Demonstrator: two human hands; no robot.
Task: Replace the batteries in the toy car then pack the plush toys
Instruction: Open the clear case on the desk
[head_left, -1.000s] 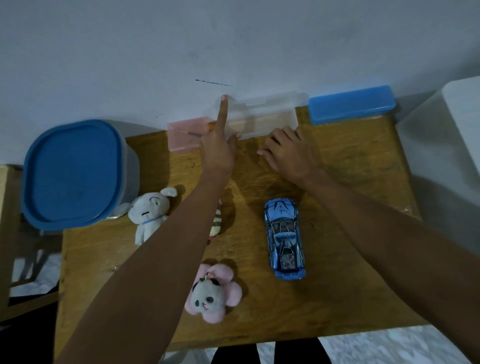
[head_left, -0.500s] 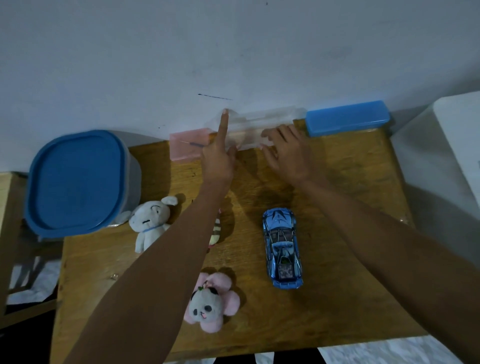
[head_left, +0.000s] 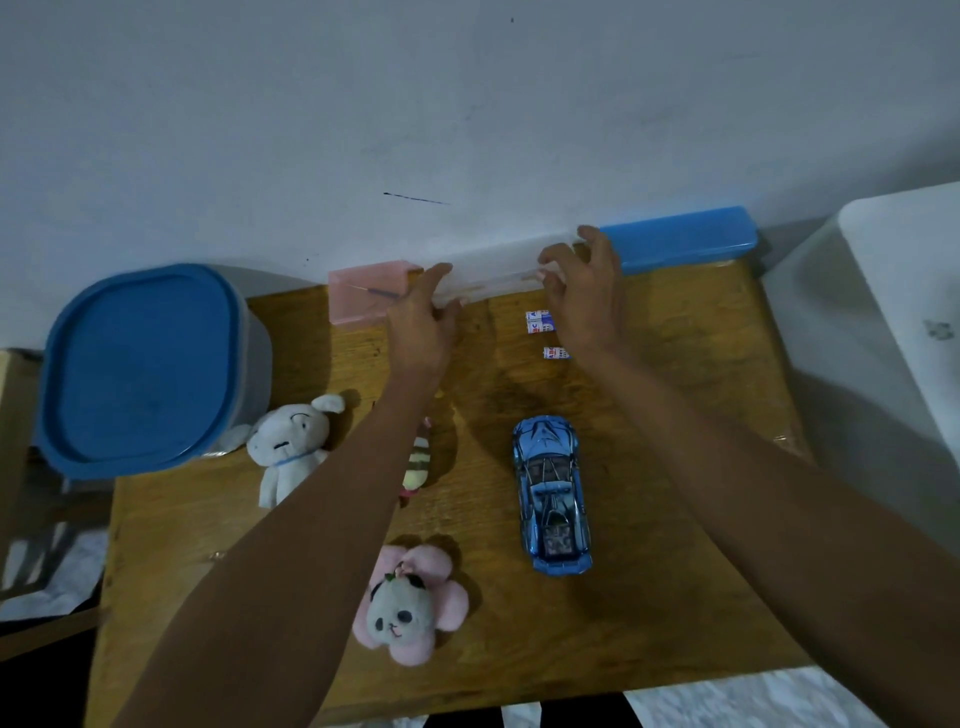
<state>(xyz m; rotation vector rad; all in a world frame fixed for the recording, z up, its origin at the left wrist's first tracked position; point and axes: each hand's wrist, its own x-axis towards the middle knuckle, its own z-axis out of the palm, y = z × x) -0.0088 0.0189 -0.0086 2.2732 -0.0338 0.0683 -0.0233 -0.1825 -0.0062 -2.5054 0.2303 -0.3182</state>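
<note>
On the table (head_left: 675, 415), both hands now grip the clear box (head_left: 493, 273) by the wall, left hand (head_left: 423, 322) and right hand (head_left: 584, 291) clamped on its ends, the toy car (head_left: 550, 493) untouched nearby, while fresh batteries (head_left: 537, 322), newly out, suggest swapping comes next.

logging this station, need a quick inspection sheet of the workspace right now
surface: wooden table, against the wall.
job's things: blue car upright; batteries loose behind it; white plush, panda plush, striped plush partly under the left arm.
clutter: blue-lidded tub, pink box, clear box, blue case.
hands: left hand and right hand both on the clear box.
cables: nothing seen.
surroundings: white unit at right.
</note>
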